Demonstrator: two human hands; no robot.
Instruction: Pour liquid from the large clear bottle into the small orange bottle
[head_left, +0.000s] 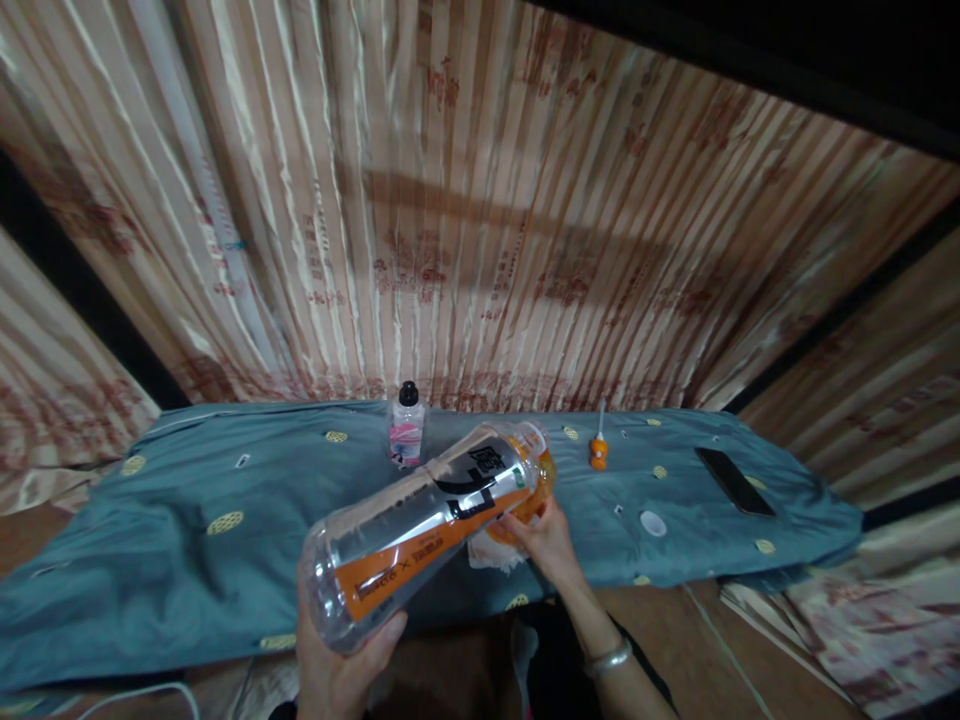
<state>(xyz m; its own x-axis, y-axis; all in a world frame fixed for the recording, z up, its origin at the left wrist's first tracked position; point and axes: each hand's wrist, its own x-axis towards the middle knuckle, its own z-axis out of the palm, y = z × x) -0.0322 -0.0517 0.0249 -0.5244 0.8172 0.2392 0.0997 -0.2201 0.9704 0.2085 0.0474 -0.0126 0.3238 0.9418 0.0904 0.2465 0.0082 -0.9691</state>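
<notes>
A large clear plastic bottle (420,530) with an orange label and black lettering lies tilted in my left hand (341,660), which is wrapped round its base. The neck of this bottle points up and to the right, at an orange see-through container (549,475). My right hand (547,540) grips that container, partly hidden behind the big bottle. Whether the bottle's mouth touches the container, I cannot tell. Beneath my right hand is a crumpled white tissue (495,552). An orange pump top (598,452) with a pale tube stands a little to the right.
A small clear bottle (406,435) with a black cap and pink label stands at the back. To the right lie a round whitish lid (652,523) and a black phone (733,480). Teal patterned cloth (172,530) covers the surface; pleated curtains (480,200) hang behind.
</notes>
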